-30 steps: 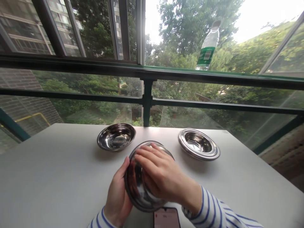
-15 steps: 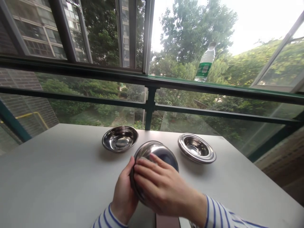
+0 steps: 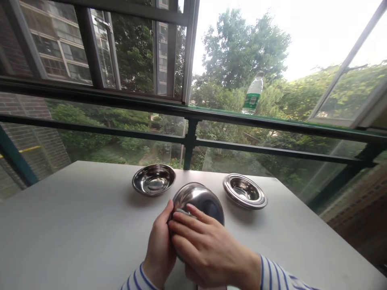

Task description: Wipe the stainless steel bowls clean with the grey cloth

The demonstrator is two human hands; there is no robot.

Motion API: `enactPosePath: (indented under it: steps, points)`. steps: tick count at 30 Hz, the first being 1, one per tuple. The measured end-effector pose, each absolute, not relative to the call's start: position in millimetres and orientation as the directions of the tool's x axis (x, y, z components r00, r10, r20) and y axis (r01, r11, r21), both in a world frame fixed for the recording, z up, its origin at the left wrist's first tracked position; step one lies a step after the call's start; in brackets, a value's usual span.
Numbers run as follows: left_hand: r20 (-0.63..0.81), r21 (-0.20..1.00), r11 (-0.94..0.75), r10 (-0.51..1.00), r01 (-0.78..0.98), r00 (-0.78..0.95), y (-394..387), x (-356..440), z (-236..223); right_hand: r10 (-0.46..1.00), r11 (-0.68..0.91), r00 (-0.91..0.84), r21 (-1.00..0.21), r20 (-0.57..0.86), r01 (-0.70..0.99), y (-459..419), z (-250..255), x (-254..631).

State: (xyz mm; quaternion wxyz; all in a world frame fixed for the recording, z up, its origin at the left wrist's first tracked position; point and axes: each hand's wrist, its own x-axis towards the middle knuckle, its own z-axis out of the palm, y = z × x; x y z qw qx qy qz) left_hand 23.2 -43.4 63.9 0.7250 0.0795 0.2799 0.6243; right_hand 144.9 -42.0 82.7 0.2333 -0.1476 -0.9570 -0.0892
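Note:
My left hand (image 3: 161, 245) grips the left rim of a shiny steel bowl (image 3: 208, 205), thumb on top. The bowl is tilted, with its rounded outside facing up. Across that outer surface lies my right hand (image 3: 205, 245), fingers together and pressed down. A thin grey-green cloth-like piece (image 3: 182, 212) peeks out beneath its fingertips; most of it is hidden, so its kind is unclear. Much of the bowl's near side is covered by the hands.
On the white table (image 3: 75, 225), another steel bowl (image 3: 154, 181) stands back left, and a stack of wide-rimmed steel dishes (image 3: 244, 191) back right. A flat pinkish-brown object (image 3: 211, 287) shows at the bottom edge. Behind is a railing (image 3: 190, 141) with a plastic bottle (image 3: 252, 96).
My right fingers have shifted slightly on the bowl, showing more of the grey-green piece. The bowl stays in my left hand. The camera view has shifted a little.

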Motion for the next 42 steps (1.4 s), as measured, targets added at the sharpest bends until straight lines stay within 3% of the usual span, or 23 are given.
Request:
enactPosePath:
  steps: [6, 12, 17, 21, 24, 33, 42]
  points:
    - [-0.239, 0.499, 0.141, 0.971, -0.855, 0.021, -45, 30, 62, 0.533, 0.809, -0.688, -0.059, 0.493, 0.585, -21, 109, 154]
    - [-0.196, 0.502, 0.177, 0.977, -0.846, 0.088, -43, 27, 58, 0.374, 0.916, -0.79, -0.057, 0.486, 0.398, -33, 102, 152]
    - [-0.241, 0.542, 0.165, 0.97, -0.824, 0.036, -44, 25, 58, 0.536, 0.82, -0.649, -0.149, 0.541, 0.553, -28, 102, 158]
    - [-0.187, 0.533, 0.149, 0.981, -0.833, 0.056, -45, 24, 58, 0.422, 0.894, -0.761, -0.089, 0.492, 0.439, -35, 105, 152]
    - [-0.159, 0.551, 0.15, 0.984, -0.821, 0.073, -46, 23, 57, 0.49, 0.86, -0.735, -0.12, 0.469, 0.496, -27, 109, 149]
    - [-0.274, 0.558, 0.132, 0.961, -0.819, -0.031, -45, 14, 58, 0.752, 0.655, -0.448, -0.483, 0.483, 0.581, 13, 100, 168]
    - [-0.352, 0.507, 0.105, 0.931, -0.855, -0.095, -40, 10, 65, 0.864, 0.503, -0.165, -0.789, 0.477, 0.353, 6, 71, 189]
